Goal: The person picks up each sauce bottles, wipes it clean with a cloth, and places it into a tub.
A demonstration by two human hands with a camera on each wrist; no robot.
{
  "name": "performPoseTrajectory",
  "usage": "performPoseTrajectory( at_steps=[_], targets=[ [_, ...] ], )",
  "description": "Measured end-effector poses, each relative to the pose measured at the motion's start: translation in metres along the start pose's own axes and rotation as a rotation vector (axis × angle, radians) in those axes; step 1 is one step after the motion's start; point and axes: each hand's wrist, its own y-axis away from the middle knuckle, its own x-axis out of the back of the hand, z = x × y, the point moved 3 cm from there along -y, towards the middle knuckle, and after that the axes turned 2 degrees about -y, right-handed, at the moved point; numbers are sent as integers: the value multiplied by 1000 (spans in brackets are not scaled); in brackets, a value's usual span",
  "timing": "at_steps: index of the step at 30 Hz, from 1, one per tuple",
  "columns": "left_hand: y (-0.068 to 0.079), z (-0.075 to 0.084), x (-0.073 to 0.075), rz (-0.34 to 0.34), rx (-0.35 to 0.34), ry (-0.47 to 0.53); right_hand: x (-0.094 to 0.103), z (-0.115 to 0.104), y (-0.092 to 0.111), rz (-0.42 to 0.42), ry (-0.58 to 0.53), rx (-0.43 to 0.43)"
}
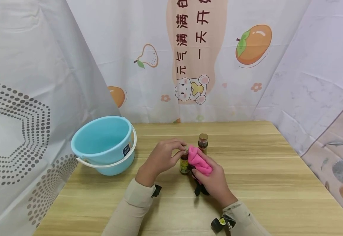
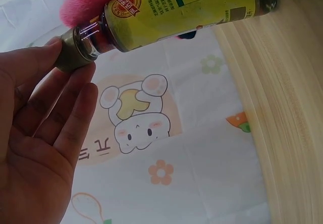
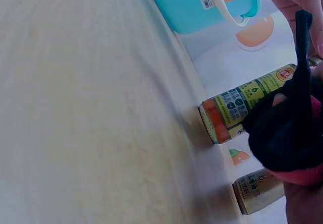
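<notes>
My left hand (image 1: 159, 159) pinches the cap (image 2: 74, 51) of a small glass bottle (image 1: 184, 166) with a yellow-green label; thumb and fingertips meet at the cap. That bottle stands upright on the table, its label (image 2: 181, 12) plain in the left wrist view. My right hand (image 1: 217, 182) grips a bunched pink fuzzy cloth (image 1: 199, 160) right beside the bottle's neck. A black part (image 3: 280, 133) of the cloth hangs below and partly covers the bottle in the right wrist view. Just behind the cloth stands a second bottle (image 1: 203, 141) with a brown cap, its lower part hidden.
A light blue bucket (image 1: 112, 169) with a white handle (image 1: 100, 166) stands at the table's left side. The wooden table (image 1: 263, 170) ends at a printed curtain (image 1: 147, 26) behind. Each wrist wears a black strap (image 1: 157, 190).
</notes>
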Motion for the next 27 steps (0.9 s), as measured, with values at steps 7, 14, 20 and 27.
performPoseTrajectory(
  at_steps=[7,14,20,27],
  targets=[
    [1,0,0,6,-7,4,-1,-2,2,6,-22,74],
    [1,1,0,17,-8,0,-1,2,2,-23,11,-11],
    [0,0,1,23,-7,-8,-2,3,0,-34,64,-49],
    [0,1,0,23,4,-9,-2,12,-2,-65,106,-150]
  ],
)
